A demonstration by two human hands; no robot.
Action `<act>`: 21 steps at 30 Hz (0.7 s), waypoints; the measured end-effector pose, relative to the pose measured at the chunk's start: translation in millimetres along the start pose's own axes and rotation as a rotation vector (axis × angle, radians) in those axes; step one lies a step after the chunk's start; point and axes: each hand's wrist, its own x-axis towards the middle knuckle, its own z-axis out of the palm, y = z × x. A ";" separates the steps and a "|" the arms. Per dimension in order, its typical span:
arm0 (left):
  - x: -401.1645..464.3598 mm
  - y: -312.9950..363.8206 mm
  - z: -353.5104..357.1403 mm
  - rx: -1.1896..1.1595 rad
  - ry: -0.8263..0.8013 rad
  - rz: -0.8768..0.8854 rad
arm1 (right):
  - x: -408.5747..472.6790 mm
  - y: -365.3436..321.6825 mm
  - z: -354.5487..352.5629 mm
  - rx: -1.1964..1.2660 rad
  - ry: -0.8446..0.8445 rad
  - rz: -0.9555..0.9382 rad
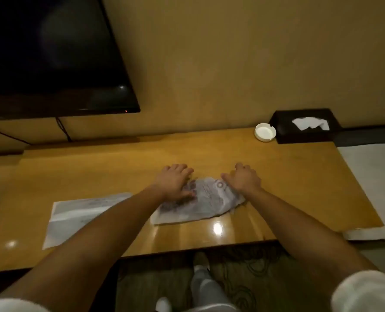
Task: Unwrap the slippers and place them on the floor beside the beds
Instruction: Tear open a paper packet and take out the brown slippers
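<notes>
The head view looks down on a glossy, honey-coloured wooden counter [277, 176] where two wrapped slipper packs lie. The nearer pack [200, 199] sits in the middle, its thin printed plastic crumpled and puckered at the far end. The left hand [175, 182] lies palm-down on its left side with fingers spread, while the right hand [243, 180] rests at its far right corner, fingers curled over the wrap; whether it actually pinches the film cannot be told. The second pack [79, 215] lies flat and smooth to the left, well apart from both hands, its wrapper apparently untouched.

As a judgement, the task is at its very start: the first wrapper is only being worked on, no slipper is out, and nothing is on the patterned carpet [243, 278] below. Both packs still need opening and carrying to the beds; a white mattress edge [376, 176] shows at the right.
</notes>
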 end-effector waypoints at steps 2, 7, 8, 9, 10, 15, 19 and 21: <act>15.3 12.8 21.4 -0.062 -0.163 -0.004 | 12.2 13.3 8.2 -0.016 -0.022 0.044; 22.5 20.1 38.1 -0.195 -0.138 -0.042 | 14.2 10.3 25.4 0.048 -0.033 -0.001; 24.3 19.7 39.1 -0.220 -0.141 -0.039 | 13.6 7.8 28.4 0.081 -0.042 -0.002; 24.5 20.5 37.3 -0.225 -0.135 -0.044 | 14.1 6.3 31.0 0.128 -0.049 -0.006; 23.2 20.9 39.5 -0.236 -0.139 -0.066 | 14.9 4.0 34.7 0.196 -0.082 0.000; 15.0 16.9 38.3 -0.256 -0.071 -0.090 | 20.0 -6.7 30.2 0.278 -0.125 -0.096; -10.4 9.8 22.2 -0.366 0.015 -0.110 | 4.9 -32.7 0.3 0.213 -0.040 -0.306; -23.5 10.9 7.8 -0.522 0.050 -0.151 | -4.8 -48.7 -27.6 0.163 -0.084 -0.405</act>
